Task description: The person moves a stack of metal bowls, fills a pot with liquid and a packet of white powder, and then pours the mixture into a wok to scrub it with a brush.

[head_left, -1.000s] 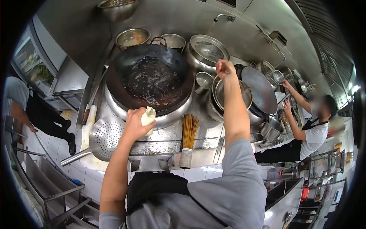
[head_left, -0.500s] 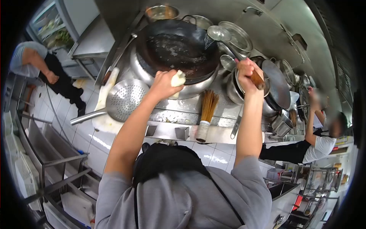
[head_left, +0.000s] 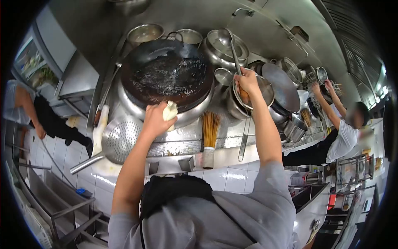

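A large dark wok (head_left: 168, 76) with shiny liquid in its bottom sits on a round metal burner ring. My left hand (head_left: 156, 119) is closed on a folded pale cloth (head_left: 170, 111) at the wok's near rim. My right hand (head_left: 248, 82) grips the wooden handle of a metal ladle (head_left: 234, 52). The ladle's bowl is over a wide steel pot (head_left: 215, 45) behind and right of the wok. Below my right hand stands a steel pot with a strainer (head_left: 267, 89) across its top.
A perforated skimmer (head_left: 121, 139) lies front left, and a bamboo brush (head_left: 209, 135) front centre. Another wok (head_left: 281, 85) leans at right among pots. A tap (head_left: 244, 12) juts from the back wall. One person (head_left: 344, 133) works at right; another (head_left: 25, 103) stands at left.
The ladle has moved right, away from the wok's rim, and its handle stands more upright. Liquid in the wok looks shinier and more spread. The camera view has shifted; my left hand still holds the cloth.
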{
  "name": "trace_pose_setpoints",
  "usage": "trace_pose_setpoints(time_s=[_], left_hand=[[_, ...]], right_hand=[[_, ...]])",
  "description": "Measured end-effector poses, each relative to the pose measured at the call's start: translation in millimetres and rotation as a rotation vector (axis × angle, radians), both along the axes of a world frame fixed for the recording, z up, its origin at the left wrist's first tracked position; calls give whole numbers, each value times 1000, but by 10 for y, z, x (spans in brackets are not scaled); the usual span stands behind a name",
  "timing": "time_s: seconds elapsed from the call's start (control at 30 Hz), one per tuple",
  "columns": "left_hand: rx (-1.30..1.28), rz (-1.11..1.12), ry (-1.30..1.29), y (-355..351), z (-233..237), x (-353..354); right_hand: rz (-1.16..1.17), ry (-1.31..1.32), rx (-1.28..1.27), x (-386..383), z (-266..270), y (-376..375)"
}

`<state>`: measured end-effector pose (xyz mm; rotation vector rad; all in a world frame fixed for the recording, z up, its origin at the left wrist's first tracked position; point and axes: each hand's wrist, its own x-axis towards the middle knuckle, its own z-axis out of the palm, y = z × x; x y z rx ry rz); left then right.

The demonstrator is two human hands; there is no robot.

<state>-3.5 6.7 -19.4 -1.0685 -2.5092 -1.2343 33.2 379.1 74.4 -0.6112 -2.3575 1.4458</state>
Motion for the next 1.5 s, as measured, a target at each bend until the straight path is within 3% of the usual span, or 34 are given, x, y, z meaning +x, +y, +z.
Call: trace_pose_setpoints(time_s=[0.13, 0.2, 0.33, 0.4, 0.57, 0.8, 0.93, 0.97, 1.0, 1.07, 1.13, 1.3, 1.4, 1.5], left_hand=[[-19, 11, -32, 11, 21, 8], [-33, 20, -46, 16, 32, 12], [-43, 10, -81, 11, 53, 15], [-52, 3, -110, 17, 69, 13], [-39, 40, -44, 20, 150, 71], [-16, 4, -46, 3, 44, 20], [-15, -4, -52, -28, 43, 30], [-23, -2, -59, -36, 33, 27], [-29, -5, -63, -33, 28, 19], [-10, 7, -32, -42, 1, 10], [35, -18, -20, -3, -1, 7], [-37, 18, -62, 13, 64, 21], [-40, 7, -90, 21, 90, 21], [-66, 19, -100, 36, 108, 23]], right_hand=[[-258, -125, 202, -622, -168, 531], [-224, -193, 197, -907, -346, 860], [-1, 163, -1120, -1039, -277, 1080], [-56, 412, -1524, -962, -196, 998], [20, 472, -1572, -501, 208, 458], [185, 300, -1786, 271, 464, -476], [319, 55, -1579, 553, 311, -823], [146, -9, -1370, 602, 289, -871], [192, -141, -1171, 631, 182, -822], [67, -133, -607, 722, 290, -1101], [63, -118, -314, 704, 255, -980], [35, -35, -13, -20, 89, -13], [-163, -98, 174, -564, -142, 546], [-288, -192, 178, -920, -250, 834]])
